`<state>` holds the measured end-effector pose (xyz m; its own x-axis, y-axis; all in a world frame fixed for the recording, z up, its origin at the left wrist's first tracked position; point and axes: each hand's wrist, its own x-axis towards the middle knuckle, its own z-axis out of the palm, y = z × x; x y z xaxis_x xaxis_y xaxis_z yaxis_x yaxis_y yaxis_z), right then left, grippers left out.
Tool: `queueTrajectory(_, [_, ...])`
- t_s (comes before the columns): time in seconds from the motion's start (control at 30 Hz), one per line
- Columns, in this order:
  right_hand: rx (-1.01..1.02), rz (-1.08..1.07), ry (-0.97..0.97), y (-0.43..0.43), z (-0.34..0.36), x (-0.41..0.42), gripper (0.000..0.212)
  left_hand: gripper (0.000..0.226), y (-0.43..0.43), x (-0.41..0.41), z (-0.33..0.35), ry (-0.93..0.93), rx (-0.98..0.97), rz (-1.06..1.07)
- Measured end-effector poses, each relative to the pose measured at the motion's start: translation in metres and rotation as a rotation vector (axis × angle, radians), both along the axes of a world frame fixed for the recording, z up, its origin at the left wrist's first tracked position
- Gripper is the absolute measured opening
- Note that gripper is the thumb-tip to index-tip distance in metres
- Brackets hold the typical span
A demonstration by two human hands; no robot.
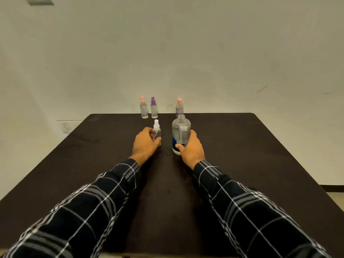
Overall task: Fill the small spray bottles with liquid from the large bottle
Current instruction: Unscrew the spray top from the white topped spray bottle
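From the head camera, the person's left hand (pixel 146 144) curls its fingers and thumb round the lower body of a small clear plastic spray bottle with a white nozzle top (pixel 157 129), which stands upright with its top showing above the fingers. Just to the right of that hand, the right hand (pixel 191 148) wraps round a large clear round plastic bottle with a blue and white label (pixel 181 134), the thumb laid across the lower front of the label. The large bottle stands upright on the dark brown tabletop (pixel 242 146), and its threaded neck is open with no cap on it. The two hands are near each other but apart, with a strip of bare table between them. Beyond the left hand, toward the far table edge, a small clear spray bottle with a pink top (pixel 143 108) and a small clear spray bottle with a purple top (pixel 154 108) stand just beside each other. Beyond the right hand, directly behind the large bottle's neck, stands a small bottle with a pink top and purple speckled body (pixel 179 107). How much liquid any bottle holds cannot be told. Both forearms wear dark sleeves with a white and grey check (pixel 93 211), and a plain pale wall (pixel 186 53) rises behind the table.
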<state>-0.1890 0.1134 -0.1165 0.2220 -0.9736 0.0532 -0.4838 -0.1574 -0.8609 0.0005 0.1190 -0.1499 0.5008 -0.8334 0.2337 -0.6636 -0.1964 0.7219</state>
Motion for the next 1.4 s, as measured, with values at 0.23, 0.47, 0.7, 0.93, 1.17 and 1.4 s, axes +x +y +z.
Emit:
queueTrajectory(0.23, [0.003,0.07,0.023,0.053,-0.001,-0.027,0.065,0.034,0.085,-0.046,0.008,0.024,-0.023,-0.008])
queueTrajectory(0.47, [0.027,0.124,0.051,0.074,0.002,-0.045,0.065,0.029,0.13,-0.063,0.012,0.048,-0.032,0.116])
queueTrajectory(0.7, [-0.339,-0.202,0.017,0.115,-0.002,-0.047,0.067,0.04,0.152,-0.056,0.008,0.019,0.1,0.096])
queueTrajectory(0.93, [-0.265,0.111,-0.049,0.137,-0.01,0.005,0.028,0.024,0.156,-0.052,0.01,0.002,0.11,0.041])
queueTrajectory(1.17, [-0.088,0.056,-0.124,0.123,-0.004,0.039,0.027,0.018,0.163,-0.051,0.01,0.01,0.109,-0.009])
queueTrajectory(1.4, [-0.138,0.142,-0.016,0.116,-0.001,0.04,0.03,0.021,0.163,-0.05,0.012,0.013,0.111,-0.017])
